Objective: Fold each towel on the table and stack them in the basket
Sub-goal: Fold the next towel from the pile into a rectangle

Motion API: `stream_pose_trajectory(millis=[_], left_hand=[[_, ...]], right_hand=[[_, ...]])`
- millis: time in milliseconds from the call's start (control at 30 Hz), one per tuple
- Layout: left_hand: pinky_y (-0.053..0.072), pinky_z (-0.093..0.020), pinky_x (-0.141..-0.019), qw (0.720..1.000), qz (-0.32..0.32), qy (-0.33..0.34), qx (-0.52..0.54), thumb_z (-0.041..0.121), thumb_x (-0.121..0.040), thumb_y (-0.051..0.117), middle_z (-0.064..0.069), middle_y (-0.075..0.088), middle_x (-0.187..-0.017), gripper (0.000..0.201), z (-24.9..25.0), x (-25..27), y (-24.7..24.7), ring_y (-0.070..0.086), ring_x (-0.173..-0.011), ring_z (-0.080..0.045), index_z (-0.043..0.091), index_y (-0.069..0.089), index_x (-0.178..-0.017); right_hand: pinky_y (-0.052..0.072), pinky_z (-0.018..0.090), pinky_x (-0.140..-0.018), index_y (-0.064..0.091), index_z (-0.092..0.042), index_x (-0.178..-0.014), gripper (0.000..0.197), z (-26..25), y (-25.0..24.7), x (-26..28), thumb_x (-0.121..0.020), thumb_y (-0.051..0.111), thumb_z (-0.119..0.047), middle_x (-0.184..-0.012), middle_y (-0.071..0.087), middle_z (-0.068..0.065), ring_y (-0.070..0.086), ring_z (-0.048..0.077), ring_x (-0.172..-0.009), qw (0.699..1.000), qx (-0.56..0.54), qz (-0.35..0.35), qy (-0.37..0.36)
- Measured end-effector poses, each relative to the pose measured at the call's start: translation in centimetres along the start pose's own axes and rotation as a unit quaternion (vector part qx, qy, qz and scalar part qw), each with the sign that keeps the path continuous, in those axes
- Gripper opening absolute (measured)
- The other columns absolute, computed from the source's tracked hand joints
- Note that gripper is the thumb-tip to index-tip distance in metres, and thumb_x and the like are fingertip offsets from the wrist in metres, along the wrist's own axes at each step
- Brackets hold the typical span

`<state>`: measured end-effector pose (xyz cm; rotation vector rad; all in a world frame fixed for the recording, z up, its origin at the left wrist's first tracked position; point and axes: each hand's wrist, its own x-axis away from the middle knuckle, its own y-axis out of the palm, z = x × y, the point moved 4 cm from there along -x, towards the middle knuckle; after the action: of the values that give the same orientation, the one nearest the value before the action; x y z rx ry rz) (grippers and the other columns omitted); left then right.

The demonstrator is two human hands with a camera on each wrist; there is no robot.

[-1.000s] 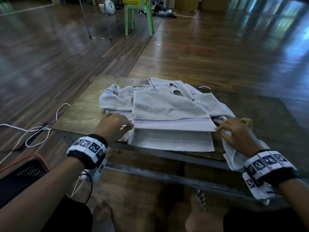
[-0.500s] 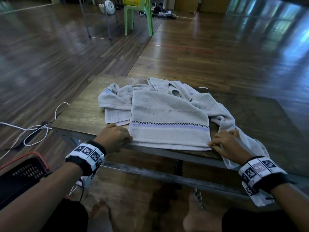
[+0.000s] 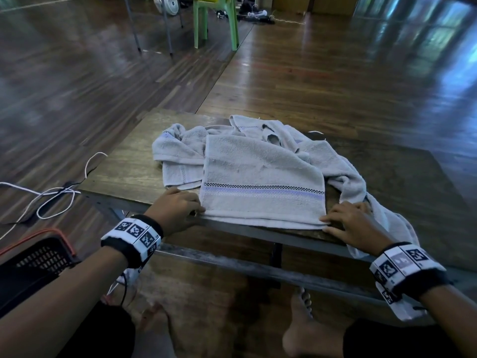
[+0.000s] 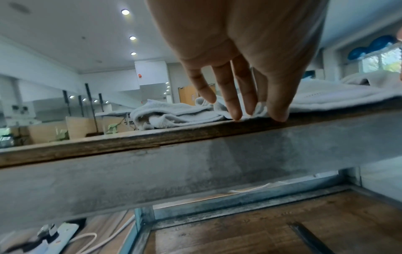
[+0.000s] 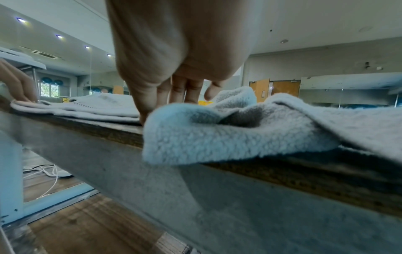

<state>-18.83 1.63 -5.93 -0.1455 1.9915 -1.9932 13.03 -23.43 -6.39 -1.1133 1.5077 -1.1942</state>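
A grey towel [image 3: 263, 182] with a checked and lilac stripe lies folded in half at the near edge of the wooden table [image 3: 124, 171]. My left hand [image 3: 198, 210] presses straight fingers onto its near left corner, and in the left wrist view the left hand's [image 4: 250, 113] fingertips touch the table edge and the cloth. My right hand [image 3: 326, 226] lies flat at the near right corner, its thumb down on the folded towel [image 5: 87, 106]. A crumpled towel [image 3: 178, 151] sits behind on the left. Another towel [image 3: 361, 182] trails off the right front edge.
A black basket [image 3: 38, 259] with an orange rim stands on the floor at the lower left. White cables [image 3: 51, 200] lie on the floor left of the table. A green plastic chair [image 3: 216, 21] stands far behind. My bare feet are under the table.
Both hands pulled the towel's upper layer down to the near edge, which laid it in half. Since half a second ago they have stayed at the near corners.
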Motion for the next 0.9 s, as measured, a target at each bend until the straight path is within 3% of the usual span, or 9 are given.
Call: stream_pose_trajectory(millis=[100, 200, 333, 433, 567, 667, 733, 833, 900], left_hand=[[0.038, -0.029, -0.078, 0.998, -0.01, -0.041, 0.045, 0.033, -0.077, 0.073, 0.011, 0.069, -0.087, 0.014, -0.5, -0.5, -0.1, 0.065, -0.078, -0.013, 0.027, 0.074, -0.09], [0.031, -0.024, -0.079, 0.996, -0.022, -0.064, 0.053, 0.037, -0.083, 0.066, 0.012, 0.068, -0.095, 0.016, -1.0, -0.9, 0.1, 0.062, -0.086, -0.013, 0.028, 0.072, -0.094], [0.036, -0.028, -0.083, 0.997, -0.006, -0.062, 0.038, 0.035, -0.082, 0.067, 0.01, 0.069, -0.095, 0.015, -1.0, -0.8, 0.1, 0.064, -0.087, -0.013, 0.027, 0.071, -0.093], [0.042, -0.031, -0.079, 0.998, 0.005, -0.053, 0.024, 0.032, -0.077, 0.072, 0.01, 0.07, -0.089, 0.012, -0.8, -0.5, 0.2, 0.066, -0.08, -0.014, 0.027, 0.071, -0.087], [0.04, -0.027, -0.077, 0.995, -0.003, -0.071, 0.071, 0.031, -0.081, 0.068, 0.01, 0.069, -0.091, 0.01, -0.8, -0.8, -0.2, 0.063, -0.083, -0.013, 0.025, 0.071, -0.089], [0.045, -0.023, -0.068, 0.979, 0.041, -0.11, 0.165, 0.023, -0.078, 0.071, 0.009, 0.066, -0.083, 0.006, -1.2, -1.1, -1.1, 0.062, -0.077, -0.011, 0.021, 0.07, -0.083], [0.049, -0.024, -0.069, 0.966, 0.075, -0.123, 0.214, 0.016, -0.076, 0.072, 0.01, 0.064, -0.08, 0.009, -1.4, -1.5, -1.7, 0.059, -0.075, -0.005, 0.022, 0.067, -0.079], [0.041, -0.007, -0.069, 0.952, 0.124, -0.124, 0.25, 0.011, -0.077, 0.071, 0.019, 0.06, -0.077, 0.022, -1.5, -2.0, -3.2, 0.057, -0.074, 0.008, 0.029, 0.059, -0.077], [0.038, -0.002, -0.069, 0.948, 0.15, -0.124, 0.251, 0.01, -0.077, 0.072, 0.019, 0.061, -0.077, 0.025, -1.8, -2.1, -4.8, 0.055, -0.079, 0.012, 0.031, 0.057, -0.076]], right_hand=[[0.029, 0.033, -0.077, 0.073, -0.024, -0.091, 0.019, -0.2, 0.1, -0.4, -0.073, 0.078, -0.024, -0.083, 0.065, -0.008, 0.061, 0.016, -0.079, 1.0, -0.003, 0.015, -0.013], [0.029, 0.032, -0.078, 0.074, -0.022, -0.091, 0.016, -0.4, -0.3, -0.7, -0.076, 0.075, -0.021, -0.082, 0.066, -0.007, 0.06, 0.016, -0.08, 1.0, -0.012, 0.018, -0.001], [0.029, 0.031, -0.082, 0.072, -0.022, -0.093, 0.018, -0.9, -0.3, -0.9, -0.075, 0.074, -0.02, -0.085, 0.066, -0.007, 0.061, 0.016, -0.084, 1.0, 0.009, 0.004, -0.003], [0.027, 0.03, -0.082, 0.071, -0.022, -0.093, 0.018, -1.0, -0.4, -1.1, -0.075, 0.073, -0.019, -0.087, 0.066, -0.006, 0.06, 0.017, -0.087, 1.0, 0.017, -0.002, 0.001], [0.026, 0.031, -0.081, 0.071, -0.023, -0.091, 0.015, -1.2, -0.8, -1.3, -0.077, 0.07, -0.017, -0.09, 0.066, -0.007, 0.06, 0.017, -0.09, 1.0, 0.019, -0.001, 0.016], [0.028, 0.033, -0.078, 0.069, -0.023, -0.084, 0.015, -1.1, -2.0, -1.8, -0.074, 0.071, -0.013, -0.086, 0.065, -0.008, 0.061, 0.018, -0.088, 0.998, 0.008, 0.046, 0.039], [0.031, 0.034, -0.079, 0.067, -0.023, -0.08, 0.018, -1.0, -3.1, -2.4, -0.07, 0.073, -0.009, -0.086, 0.066, -0.007, 0.062, 0.017, -0.089, 0.994, -0.005, 0.089, 0.061], [0.042, 0.041, -0.078, 0.065, -0.024, -0.075, 0.025, -1.5, -5.2, -3.2, -0.065, 0.075, -0.003, -0.083, 0.064, -0.006, 0.062, 0.018, -0.083, 0.987, -0.03, 0.144, 0.068], [0.046, 0.048, -0.076, 0.063, -0.024, -0.074, 0.028, -1.7, -7.2, -3.4, -0.064, 0.074, 0.0, -0.08, 0.062, -0.007, 0.061, 0.021, -0.08, 0.98, -0.05, 0.182, 0.069]])
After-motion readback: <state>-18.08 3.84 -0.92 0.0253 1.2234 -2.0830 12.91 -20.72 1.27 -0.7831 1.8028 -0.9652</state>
